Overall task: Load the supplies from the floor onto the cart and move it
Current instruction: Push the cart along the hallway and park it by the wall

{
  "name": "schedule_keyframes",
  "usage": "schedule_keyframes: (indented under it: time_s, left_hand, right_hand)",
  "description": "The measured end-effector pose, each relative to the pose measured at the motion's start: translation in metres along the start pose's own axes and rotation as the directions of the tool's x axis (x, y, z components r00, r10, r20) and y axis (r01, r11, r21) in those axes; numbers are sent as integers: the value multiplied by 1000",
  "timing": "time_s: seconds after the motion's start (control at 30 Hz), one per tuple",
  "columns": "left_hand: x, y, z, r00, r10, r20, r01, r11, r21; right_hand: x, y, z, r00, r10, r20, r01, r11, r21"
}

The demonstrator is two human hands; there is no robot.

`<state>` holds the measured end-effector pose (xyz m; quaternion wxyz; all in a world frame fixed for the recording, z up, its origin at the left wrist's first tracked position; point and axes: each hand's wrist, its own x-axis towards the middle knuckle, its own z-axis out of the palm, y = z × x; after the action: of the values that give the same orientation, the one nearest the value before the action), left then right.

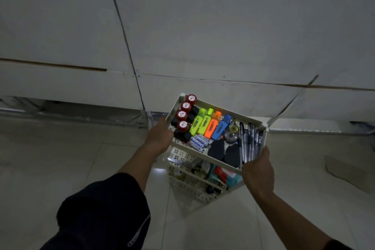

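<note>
Head view, dim light. A white three-tier plastic cart (211, 157) stands on the tiled floor (81, 158) close to a pale wall (203, 26). The left hand (159, 135) grips the rim of the top tray at its left edge; its fingers curl over the rim and are mostly hidden, so their exact spread cannot be told. The right hand (258, 170) clasps the near right corner of the same tray, fingers wrapped under the edge and out of sight.

Top tray contents, left to right: four red-capped stamps (185, 112) on black bodies in a row along the left wall; two yellow-green highlighters (200, 121), an orange highlighter (213, 125) and a blue highlighter (221, 127) lying side by side; a pack of batteries (199, 141) just in front of the highlighters; two dark oval items (224, 152), type unclear; a round tape dispenser (231, 134); a bundle of dark pens (250, 142) along the right wall.

The lower tiers hold further supplies, among them a teal and red packet (224, 175); the rest is too dark to identify. A piece of cardboard (349, 170) lies on the floor at far right.
</note>
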<state>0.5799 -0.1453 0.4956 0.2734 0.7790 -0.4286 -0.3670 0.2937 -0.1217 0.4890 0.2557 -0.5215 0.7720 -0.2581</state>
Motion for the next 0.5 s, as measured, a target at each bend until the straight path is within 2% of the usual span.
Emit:
schedule_keyframes:
  time_s: [0.1,0.23,0.37,0.5]
  left_hand:
    - [-4,4,4,1000,-7,-13,7,998,-56]
    - [-10,9,13,999,-46,-27,43,994,-105]
    - [-15,14,25,995,-69,-70,62,992,-109]
    - [-16,22,39,988,-121,-92,112,988,-104]
  right_hand:
    - [15,-2,-3,999,-20,27,21,999,-39]
    - [49,-4,-8,990,-116,78,119,992,-44]
    - [84,-4,-10,963,-248,110,252,967,-24]
    - [123,-9,-9,936,-314,161,326,944,-55]
